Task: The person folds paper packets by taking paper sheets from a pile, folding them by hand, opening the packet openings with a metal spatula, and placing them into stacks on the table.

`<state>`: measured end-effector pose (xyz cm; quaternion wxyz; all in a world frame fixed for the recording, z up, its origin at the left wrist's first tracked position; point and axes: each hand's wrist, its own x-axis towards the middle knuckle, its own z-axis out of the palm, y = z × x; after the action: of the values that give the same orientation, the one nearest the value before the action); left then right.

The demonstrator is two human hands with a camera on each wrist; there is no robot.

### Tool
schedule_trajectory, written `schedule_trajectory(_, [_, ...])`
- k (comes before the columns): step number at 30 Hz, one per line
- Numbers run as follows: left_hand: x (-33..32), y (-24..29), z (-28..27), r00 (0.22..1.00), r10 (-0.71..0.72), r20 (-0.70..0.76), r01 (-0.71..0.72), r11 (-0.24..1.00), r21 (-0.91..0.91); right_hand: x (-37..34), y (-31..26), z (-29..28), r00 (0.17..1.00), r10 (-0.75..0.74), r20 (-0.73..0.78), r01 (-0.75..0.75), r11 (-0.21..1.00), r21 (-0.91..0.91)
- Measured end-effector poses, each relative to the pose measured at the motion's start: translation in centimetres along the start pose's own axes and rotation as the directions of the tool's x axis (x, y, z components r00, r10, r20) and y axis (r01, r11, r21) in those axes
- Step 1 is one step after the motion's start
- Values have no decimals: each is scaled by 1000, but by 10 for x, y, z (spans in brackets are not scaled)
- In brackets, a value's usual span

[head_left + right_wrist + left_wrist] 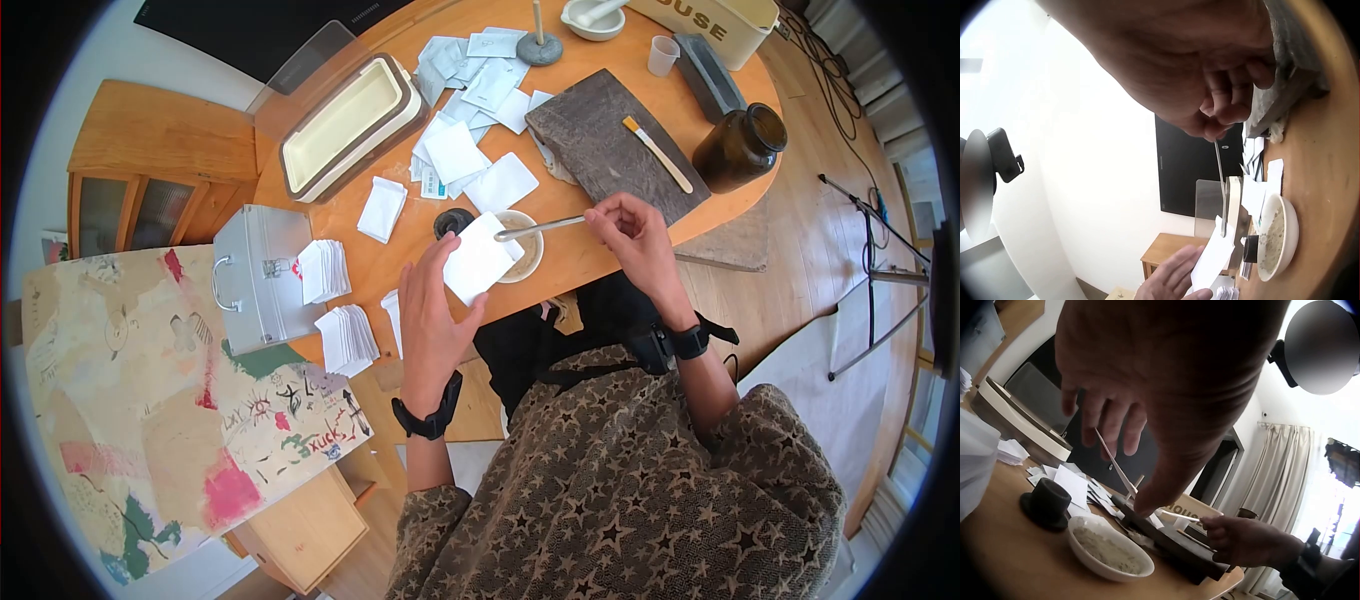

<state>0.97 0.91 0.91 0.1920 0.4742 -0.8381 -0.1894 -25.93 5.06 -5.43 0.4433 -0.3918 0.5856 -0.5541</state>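
Note:
My left hand (432, 315) holds a small white paper packet (478, 268) between thumb and fingers, tilted just left of a white bowl (541, 264). My right hand (638, 248) pinches the end of a slim metal spoon (553, 228). The spoon reaches left across the bowl, its tip at the packet's upper edge. In the right wrist view the spoon tip (1224, 230) overlaps the packet too. Pale grainy powder (1107, 550) lies in the bowl. A dark hat-shaped stopper (1049, 503) stands on the table beside the bowl.
White packets (324, 272) stand in stacks at the left by a silver case (250, 270). Many loose packets (490, 85) lie farther back. A cream box (350, 130) is back left. On the right are a dark slab (600, 130) bearing a brush (660, 158) and a brown jar (735, 155).

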Motion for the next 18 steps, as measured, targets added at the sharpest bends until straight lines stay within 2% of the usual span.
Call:
schedule_trajectory(2, [0, 0, -2, 1000, -2, 14, 2, 999, 46, -1, -1, 1, 1000, -11, -22, 11, 1000, -13])
schedule_trajectory(8, [1, -2, -1, 997, 72, -7, -71, 997, 9, -2, -8, 4, 998, -41, -54, 39, 999, -38])
schedule_trajectory(18, [-1, -5, -2, 998, 65, 7, -65, 997, -43, 1, -3, 2, 999, -34, -34, 32, 999, -38])
